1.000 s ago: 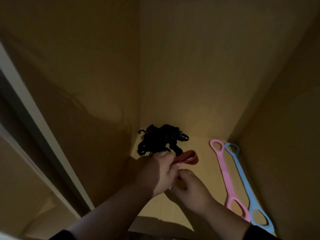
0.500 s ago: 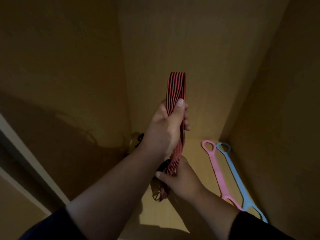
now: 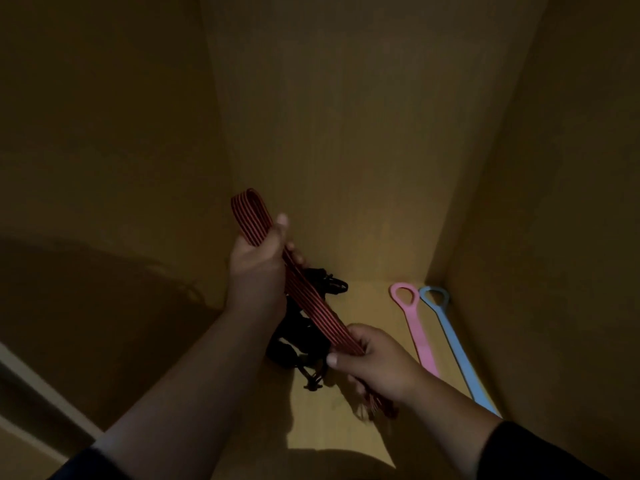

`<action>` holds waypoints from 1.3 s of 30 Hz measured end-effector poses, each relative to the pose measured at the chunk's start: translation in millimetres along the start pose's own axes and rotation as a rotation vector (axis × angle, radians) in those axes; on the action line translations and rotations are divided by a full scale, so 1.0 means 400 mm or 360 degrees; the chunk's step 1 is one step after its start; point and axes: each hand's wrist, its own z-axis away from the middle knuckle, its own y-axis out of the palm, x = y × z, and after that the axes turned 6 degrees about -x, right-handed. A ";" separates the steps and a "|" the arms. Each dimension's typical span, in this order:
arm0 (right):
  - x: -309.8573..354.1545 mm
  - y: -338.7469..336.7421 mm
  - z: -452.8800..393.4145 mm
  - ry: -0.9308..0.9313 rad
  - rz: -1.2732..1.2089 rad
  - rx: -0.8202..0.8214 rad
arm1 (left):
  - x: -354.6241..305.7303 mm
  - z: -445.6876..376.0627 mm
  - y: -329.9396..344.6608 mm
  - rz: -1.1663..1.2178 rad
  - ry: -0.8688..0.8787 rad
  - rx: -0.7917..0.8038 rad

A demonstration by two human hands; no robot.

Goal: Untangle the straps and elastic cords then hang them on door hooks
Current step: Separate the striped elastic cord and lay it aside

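You hold the red-and-black striped elastic strap (image 3: 304, 289) between both hands above the cabinet shelf (image 3: 363, 427), clear of its surface along the held stretch. Your left hand (image 3: 258, 268) grips the upper part, thumb laid along the band, with the folded loop end standing above the fist toward the back-left corner. Your right hand (image 3: 377, 365) has its fingers closed round the lower part, and the loose tail hangs below that grip toward the shelf front. The black tangle of straps (image 3: 304, 337) lies on the shelf beneath the band, near the back-left corner; whether any black cord is caught on the striped strap cannot be told in this dim light. The pink strap (image 3: 415, 330) and blue strap (image 3: 453, 344) lie flat side by side along the right edge, apart from the tangle. In my judgement you are at the separating step. The next move calls for confirming the tail is free, then carrying the strap to a door hook; no hook is in view.
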 end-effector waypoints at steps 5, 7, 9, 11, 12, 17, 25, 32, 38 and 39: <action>-0.022 -0.042 0.028 0.0177 -0.0011 0.0330 | -0.015 -0.057 0.041 -0.0025 0.0084 -0.0058; -0.019 -0.052 0.030 0.0149 -0.0035 0.0478 | -0.002 -0.070 0.049 -0.0040 0.0053 0.0000; -0.009 -0.056 0.029 0.0052 -0.0109 0.0499 | 0.017 -0.062 0.062 -0.0073 -0.0027 0.0152; 0.008 -0.056 0.024 -0.0013 -0.0286 0.0366 | 0.037 -0.041 0.078 -0.0062 -0.0075 0.0342; 0.018 -0.058 0.020 -0.0016 -0.0424 0.0294 | 0.045 -0.031 0.087 -0.0043 -0.0087 0.0415; 0.080 -0.065 0.013 -0.0233 -0.0410 -0.0011 | 0.032 -0.004 0.127 -0.0020 0.0016 0.0696; 0.117 -0.022 0.000 -0.0302 -0.0097 -0.0265 | -0.045 0.040 0.209 0.0001 0.0116 0.0700; 0.093 -0.047 -0.001 -0.0263 -0.0177 -0.0177 | -0.040 -0.003 0.218 0.0179 0.0115 0.0647; 0.013 -0.050 -0.010 0.0013 -0.0279 -0.0052 | 0.002 -0.052 0.190 0.0373 -0.0038 0.0646; 0.005 -0.051 -0.008 0.0029 -0.0235 -0.0062 | 0.005 -0.060 0.184 0.0382 -0.0047 0.0648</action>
